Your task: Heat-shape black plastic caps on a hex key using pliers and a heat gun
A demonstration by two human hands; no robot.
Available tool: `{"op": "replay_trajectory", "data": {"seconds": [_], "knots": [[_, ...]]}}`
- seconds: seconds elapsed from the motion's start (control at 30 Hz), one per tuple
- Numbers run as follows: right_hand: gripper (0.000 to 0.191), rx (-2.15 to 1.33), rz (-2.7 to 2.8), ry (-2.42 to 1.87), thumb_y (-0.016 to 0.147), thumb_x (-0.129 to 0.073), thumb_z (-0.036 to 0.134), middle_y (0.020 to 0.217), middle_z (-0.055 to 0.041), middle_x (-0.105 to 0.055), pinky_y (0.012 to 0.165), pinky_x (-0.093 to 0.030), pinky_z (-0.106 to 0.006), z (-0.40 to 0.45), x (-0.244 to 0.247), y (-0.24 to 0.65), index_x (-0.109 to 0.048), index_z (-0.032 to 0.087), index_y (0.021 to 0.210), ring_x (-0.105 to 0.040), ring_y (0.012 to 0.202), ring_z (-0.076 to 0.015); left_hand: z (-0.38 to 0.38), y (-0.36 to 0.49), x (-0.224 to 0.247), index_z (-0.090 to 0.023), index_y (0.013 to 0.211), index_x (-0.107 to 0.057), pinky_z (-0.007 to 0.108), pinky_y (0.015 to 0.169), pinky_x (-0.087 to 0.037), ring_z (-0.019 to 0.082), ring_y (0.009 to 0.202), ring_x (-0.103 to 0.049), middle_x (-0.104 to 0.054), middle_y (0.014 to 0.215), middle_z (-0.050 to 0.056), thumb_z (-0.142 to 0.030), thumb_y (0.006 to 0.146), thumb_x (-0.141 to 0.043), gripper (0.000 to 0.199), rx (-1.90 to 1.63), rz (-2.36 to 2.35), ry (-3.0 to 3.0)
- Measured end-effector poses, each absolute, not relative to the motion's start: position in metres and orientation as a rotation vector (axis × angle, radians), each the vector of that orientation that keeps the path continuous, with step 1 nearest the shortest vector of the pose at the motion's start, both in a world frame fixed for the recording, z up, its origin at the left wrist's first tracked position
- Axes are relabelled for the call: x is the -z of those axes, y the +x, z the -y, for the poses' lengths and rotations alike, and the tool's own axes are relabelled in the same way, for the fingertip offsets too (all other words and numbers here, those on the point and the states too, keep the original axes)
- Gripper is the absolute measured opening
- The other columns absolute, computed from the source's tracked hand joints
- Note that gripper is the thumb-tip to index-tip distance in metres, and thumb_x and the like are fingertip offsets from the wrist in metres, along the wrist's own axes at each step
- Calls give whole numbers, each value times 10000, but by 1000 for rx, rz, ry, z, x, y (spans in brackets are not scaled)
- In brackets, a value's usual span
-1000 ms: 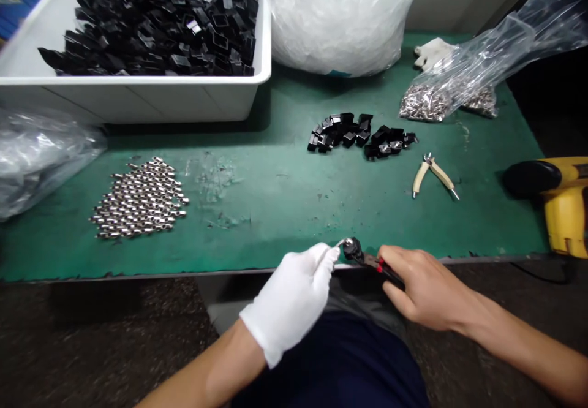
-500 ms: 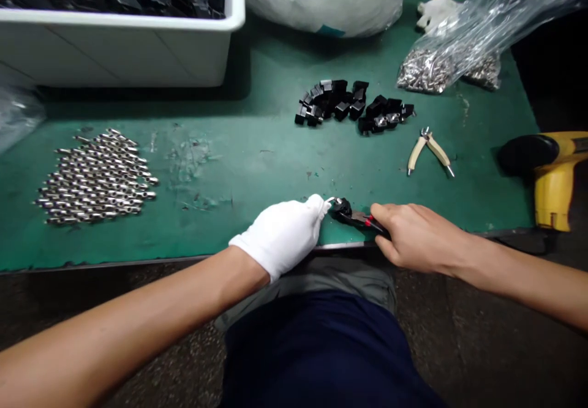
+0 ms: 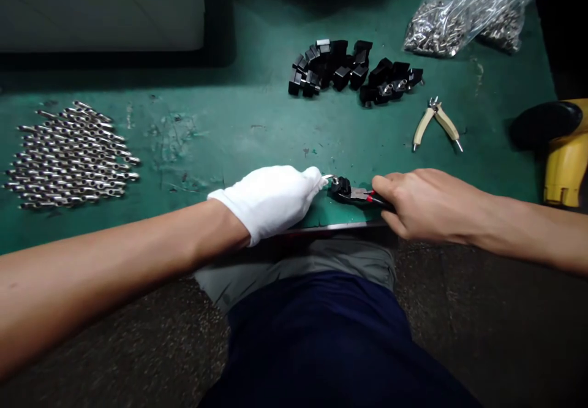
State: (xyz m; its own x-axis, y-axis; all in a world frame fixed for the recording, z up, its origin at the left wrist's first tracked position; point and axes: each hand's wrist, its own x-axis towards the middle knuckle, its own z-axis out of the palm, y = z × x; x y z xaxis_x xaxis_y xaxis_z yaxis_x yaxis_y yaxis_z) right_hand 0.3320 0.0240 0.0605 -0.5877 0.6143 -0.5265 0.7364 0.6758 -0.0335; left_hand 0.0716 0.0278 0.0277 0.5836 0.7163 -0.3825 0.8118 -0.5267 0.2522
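The left hand (image 3: pixel 275 200), in a white glove, is closed with its fingertips pinched on a thin, bent metal piece (image 3: pixel 329 177) that reaches to a small black part (image 3: pixel 340 185). The right hand (image 3: pixel 416 204) is bare and wrapped around the dark handles of a pair of pliers (image 3: pixel 362 195) (a bit of red shows just ahead of the fingers), and the pliers' nose meets that same black part. So the black part sits between the two hands, over the front edge of the green tabletop (image 3: pixel 239 123); whether it touches the surface, I cannot tell.

Beyond the hands lies a loose cluster of black plastic housings (image 3: pixel 340 77), some with metal showing in them. To the right of the cluster, a clear bag of small metal pieces (image 3: pixel 436 31) rests on the tabletop, and nearer the hands are cream-handled cutters (image 3: pixel 433 123) (their handles spread apart). A yellow-and-black tool (image 3: pixel 563 178) lies at the right edge. Far left, many short metal tubes (image 3: pixel 73 157) are laid closely together.
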Motion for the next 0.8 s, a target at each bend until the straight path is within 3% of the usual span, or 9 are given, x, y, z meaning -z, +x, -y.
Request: {"op": "replay_trajectory", "data": {"seconds": [0.2,0.4,0.6,0.8], "knots": [[144,493,-2419,1088,842,-544,286,679,-16,-511,500,-175,-325,-24,-53,340,-418,217,832,-308,481,-136,-28,74,-28,-227,1029,-648,318,564,-335,228,520,-572,-598,630,44,-552,1023,-280,491,264,-1299,2371],[217,696,-2439,1074,874,-533,267,708,10,-487,540,-235,-321,-24,-49,347,-327,234,815,-376,556,-151,-24,75,-28,-226,1026,-655,319,591,-361,240,555,-599,-604,627,40,-522,1037,-258,496,202,-1290,2389],[157,997,-2427,1130,871,-531,208,745,21,-490,579,-250,-316,-16,-52,353,-378,230,849,-414,620,-158,-14,71,-29,-230,983,-630,292,572,-312,205,546,-566,-586,628,13,-476,1049,-279,433,35,-1263,2338],[205,1437,-2365,1297,842,-534,184,699,48,-409,589,-255,-316,1,-51,348,-342,228,786,-328,615,-144,4,73,-30,-222,879,-582,264,551,-300,138,498,-489,-525,604,-31,-401,1051,-350,339,-228,-1325,2081]]}}
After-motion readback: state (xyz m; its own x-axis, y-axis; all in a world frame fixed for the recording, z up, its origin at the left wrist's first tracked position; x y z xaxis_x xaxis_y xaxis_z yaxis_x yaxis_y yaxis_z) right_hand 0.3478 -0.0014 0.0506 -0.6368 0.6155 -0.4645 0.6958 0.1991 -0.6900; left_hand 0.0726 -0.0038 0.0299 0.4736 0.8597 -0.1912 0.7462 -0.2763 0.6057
